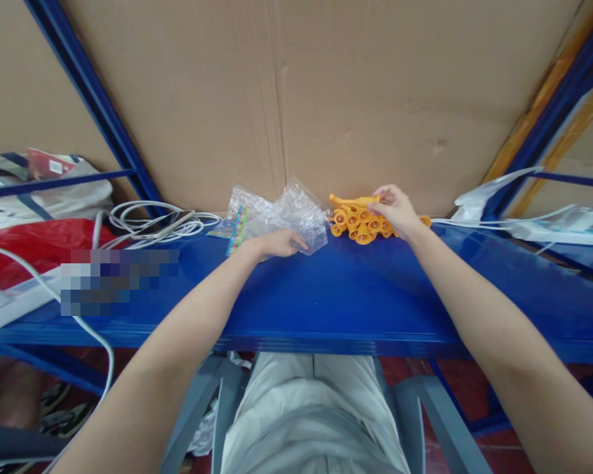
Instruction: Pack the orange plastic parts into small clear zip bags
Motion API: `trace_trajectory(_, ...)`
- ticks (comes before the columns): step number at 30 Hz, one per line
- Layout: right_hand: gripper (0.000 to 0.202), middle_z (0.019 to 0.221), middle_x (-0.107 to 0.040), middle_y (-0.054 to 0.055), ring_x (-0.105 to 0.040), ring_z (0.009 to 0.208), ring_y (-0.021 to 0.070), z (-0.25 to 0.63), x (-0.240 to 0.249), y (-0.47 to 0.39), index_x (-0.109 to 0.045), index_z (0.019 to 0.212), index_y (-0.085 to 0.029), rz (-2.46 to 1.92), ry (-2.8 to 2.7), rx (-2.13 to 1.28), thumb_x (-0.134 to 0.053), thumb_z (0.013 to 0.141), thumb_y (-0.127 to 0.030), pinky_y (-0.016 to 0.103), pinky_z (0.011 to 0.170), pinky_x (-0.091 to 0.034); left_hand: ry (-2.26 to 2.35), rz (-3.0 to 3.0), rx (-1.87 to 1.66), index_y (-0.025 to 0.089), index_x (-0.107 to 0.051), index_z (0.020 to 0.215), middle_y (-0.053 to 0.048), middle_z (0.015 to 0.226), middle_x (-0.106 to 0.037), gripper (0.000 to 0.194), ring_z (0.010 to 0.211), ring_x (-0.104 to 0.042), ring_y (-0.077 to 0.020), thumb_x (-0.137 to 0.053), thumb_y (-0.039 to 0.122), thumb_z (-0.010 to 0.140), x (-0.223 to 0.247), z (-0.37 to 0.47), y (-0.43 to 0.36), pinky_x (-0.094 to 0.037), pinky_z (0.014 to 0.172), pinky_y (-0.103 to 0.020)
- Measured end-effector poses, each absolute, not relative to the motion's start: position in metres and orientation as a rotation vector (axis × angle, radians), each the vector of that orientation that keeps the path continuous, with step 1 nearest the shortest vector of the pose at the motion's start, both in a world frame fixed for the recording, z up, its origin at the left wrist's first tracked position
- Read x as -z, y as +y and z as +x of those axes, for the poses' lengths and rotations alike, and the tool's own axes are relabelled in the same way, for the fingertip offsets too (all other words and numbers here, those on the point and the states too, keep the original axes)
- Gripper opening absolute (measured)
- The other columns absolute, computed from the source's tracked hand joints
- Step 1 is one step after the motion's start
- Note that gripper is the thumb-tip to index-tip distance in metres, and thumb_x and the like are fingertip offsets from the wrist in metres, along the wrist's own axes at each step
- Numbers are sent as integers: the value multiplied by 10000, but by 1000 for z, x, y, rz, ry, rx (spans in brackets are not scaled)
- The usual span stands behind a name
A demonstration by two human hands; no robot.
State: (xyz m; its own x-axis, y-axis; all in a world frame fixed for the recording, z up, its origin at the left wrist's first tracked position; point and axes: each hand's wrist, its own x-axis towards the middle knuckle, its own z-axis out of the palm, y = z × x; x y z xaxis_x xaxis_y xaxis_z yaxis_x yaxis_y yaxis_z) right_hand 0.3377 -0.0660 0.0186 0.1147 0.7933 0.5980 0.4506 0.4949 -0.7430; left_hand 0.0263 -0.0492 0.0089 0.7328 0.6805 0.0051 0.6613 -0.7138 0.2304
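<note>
Orange plastic toy horns [363, 227] with flared, bell-shaped ends lie in a pile on the blue shelf, near the cardboard at the back. My right hand [396, 210] is closed on one orange toy horn [353, 201], held sideways just above the pile. To the left lie crumpled clear plastic bags [296, 214], one with a colourful printed header [237, 230]. My left hand [277, 243] rests at the front of these bags, touching the film, its fingers stretched to the right and slightly apart. The undersides of those fingers are hidden.
A coiled white cable [148, 220] and a red bag [39, 243] lie at the left, with a blurred-out patch in front. White power strips [568, 227] are at the right. Blue metal posts [93, 99] frame the cardboard wall [326, 85]. The shelf's front edge [336, 345] runs before my lap.
</note>
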Motion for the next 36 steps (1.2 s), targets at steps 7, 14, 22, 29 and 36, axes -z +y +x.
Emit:
trace_trajectory(7, 297, 847, -627, -6, -639, 779, 158, 306, -21, -92, -508, 858, -237, -995, -1628, -727, -757, 696, -230, 364, 802, -568, 1162, 2835, -315, 139, -744, 826, -85, 901, -758, 285, 840, -692, -202, -517, 289, 913, 1, 38, -50, -506, 816, -285)
trace_trajectory(14, 257, 812, -617, -9, -622, 760, 150, 302, -17, -91, -532, 818, -213, -1082, -1725, -770, -727, 661, -156, 372, 784, -567, 1205, 2925, -270, 203, -613, 1338, -77, 1189, -733, 549, 1033, -689, -209, -459, 77, 827, 12, 50, -54, -506, 888, -274)
trace_trajectory(22, 240, 814, -629, -12, -645, 786, 157, 305, -15, -88, -540, 829, -204, -1114, -1761, -755, -697, 659, -138, 395, 819, -559, 1166, 2931, -270, 200, -673, 1192, -57, 1138, -746, 446, 1014, -692, -201, -454, 79, 823, 13, 48, -49, -509, 893, -286)
trace_trajectory(29, 241, 804, -631, -19, -635, 742, 138, 302, -16, -88, -540, 792, -196, -1102, -1730, -788, -710, 639, -117, 400, 845, -553, 1193, 2924, -185, 209, -649, 1195, -59, 1073, -753, 414, 925, -693, -203, -461, 118, 838, 9, 49, -52, -495, 766, -265)
trace_trajectory(36, 225, 801, -633, -9, -622, 704, 134, 306, -10, -81, -558, 785, -191, -1133, -1753, -690, -721, 656, -105, 362, 771, -556, 1359, 2927, 23, 214, -639, 1178, -83, 1060, -740, 357, 890, -681, -230, -481, 194, 858, -3, 54, -67, -436, 666, -276)
